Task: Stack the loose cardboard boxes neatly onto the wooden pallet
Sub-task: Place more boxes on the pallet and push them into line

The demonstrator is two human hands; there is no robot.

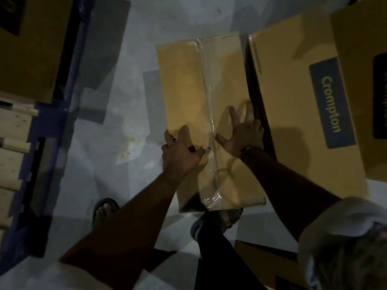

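While the taped box (188, 91) sits on the floor (129, 59), between the pallet (12, 164) and a printed box (293, 91), the left hand (182, 155) and right hand (243, 135) lie spread and apart on its lid. They should slide down both long sides for a level lift, since smooth cardboard and glossy tape (207, 91) give little grip.

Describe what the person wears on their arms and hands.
Neither the left hand nor the right hand has a glove. A dark wristband circles the right wrist; a pale short sleeve covers the right upper arm.
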